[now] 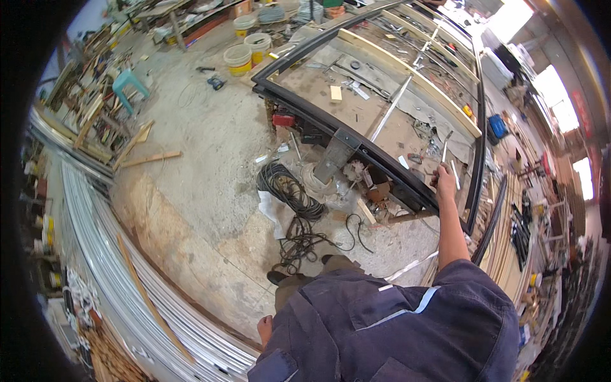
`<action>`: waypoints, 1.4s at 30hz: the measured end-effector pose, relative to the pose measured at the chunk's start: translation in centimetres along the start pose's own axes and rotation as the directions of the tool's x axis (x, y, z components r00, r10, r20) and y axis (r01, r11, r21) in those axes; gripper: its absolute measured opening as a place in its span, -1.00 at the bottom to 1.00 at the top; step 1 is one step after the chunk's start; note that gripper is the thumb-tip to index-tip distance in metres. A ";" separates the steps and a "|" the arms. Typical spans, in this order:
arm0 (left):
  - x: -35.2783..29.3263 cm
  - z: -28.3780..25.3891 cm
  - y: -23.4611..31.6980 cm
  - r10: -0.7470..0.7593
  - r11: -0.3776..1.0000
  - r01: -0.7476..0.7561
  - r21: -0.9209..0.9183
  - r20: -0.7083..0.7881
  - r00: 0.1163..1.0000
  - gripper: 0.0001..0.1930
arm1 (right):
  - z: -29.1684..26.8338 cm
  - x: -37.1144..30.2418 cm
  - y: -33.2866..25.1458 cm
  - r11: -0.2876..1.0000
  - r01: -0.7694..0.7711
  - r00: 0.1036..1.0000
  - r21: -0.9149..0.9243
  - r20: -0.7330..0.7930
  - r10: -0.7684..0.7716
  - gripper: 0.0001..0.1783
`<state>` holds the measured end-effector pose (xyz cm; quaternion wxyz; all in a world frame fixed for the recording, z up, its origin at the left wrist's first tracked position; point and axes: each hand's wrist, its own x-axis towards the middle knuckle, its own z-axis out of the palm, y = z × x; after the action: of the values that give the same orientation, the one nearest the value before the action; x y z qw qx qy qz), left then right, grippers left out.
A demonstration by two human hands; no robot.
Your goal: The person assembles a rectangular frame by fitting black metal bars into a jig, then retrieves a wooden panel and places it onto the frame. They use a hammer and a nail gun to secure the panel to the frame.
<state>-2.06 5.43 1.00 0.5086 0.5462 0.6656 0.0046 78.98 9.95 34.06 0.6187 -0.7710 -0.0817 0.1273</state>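
At black frame (pixel 398 172) | right hand (pixel 446 181) — curled at pale stick (pixel 445 151) (pinch unclear) | left hand (pixel 265 330) — can't tell

Black frame (pixel 398 172) smooth, probably metal; pale slat (pixel 359 42) matt wood; concrete floor (pixel 210 153) rough

Cluttered workshop lit by glaring rectangular windows (pixel 555 99).
A grey, stained concrete floor (pixel 210 140) spreads across the room, turning tan in a broad patch at left; a teal plastic stool (pixel 128 81) with splayed legs stands toward the upper left, near a rough wooden counter (pixel 162 8) piled with odds and ends, while a dull grey-brown wall (pixel 561 51) runs along the right.
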 end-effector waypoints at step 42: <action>19.3 -14.9 29.9 0.084 0.995 -0.099 0.030 0.322 0.943 -0.62 | 1.0 -20.5 -3.5 0.956 0.070 0.942 0.284 -0.335 0.031 -0.58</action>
<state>11.63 39.80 12.03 0.5964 0.5814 0.5482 -0.0759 59.26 5.90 39.25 0.7317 -0.6807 0.0368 -0.0015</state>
